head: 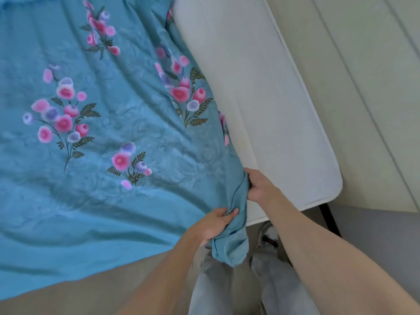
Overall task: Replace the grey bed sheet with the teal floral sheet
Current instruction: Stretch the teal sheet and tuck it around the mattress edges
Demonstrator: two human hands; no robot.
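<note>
The teal floral sheet (109, 123) lies spread over most of the bed, with pink and purple flower bunches on it. Its right edge is bunched into a fold near the bed's near corner. My left hand (213, 223) grips the lower part of that bunched edge, fingers curled round the cloth. Just above it, my right hand (259, 185) grips the same fold. A loose end of the sheet hangs below my left hand, over the bed's edge. A strip of bare white mattress (261, 105) shows to the right of the sheet. No grey sheet is in view.
A cream wall (363, 76) runs along the mattress's right side. A dark bed-frame leg (329, 219) stands below the mattress corner. My legs in light trousers (227, 287) and a shoe are at the bottom, on a beige floor (79, 292).
</note>
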